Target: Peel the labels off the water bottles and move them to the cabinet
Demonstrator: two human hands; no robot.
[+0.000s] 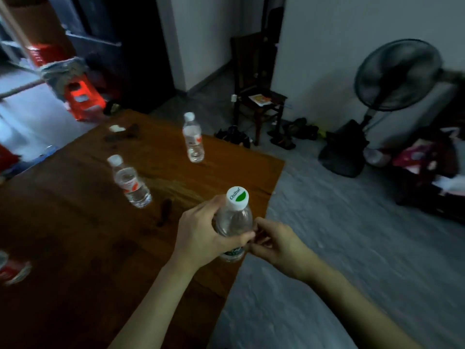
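Fingers of our left hand (201,235) wrapped the green-capped bottle (234,222) above the tabletop's (75,235) right edge; our right hand (274,244) pinched at its side. Two labelled bottles (130,183) stood farther back.

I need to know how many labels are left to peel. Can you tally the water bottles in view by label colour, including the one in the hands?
Red-and-white label, standing on the table: 2, the far bottle and the nearer bottle
Green label, gripped by the left hand, right hand at its label: 1, the held bottle
Total: 3
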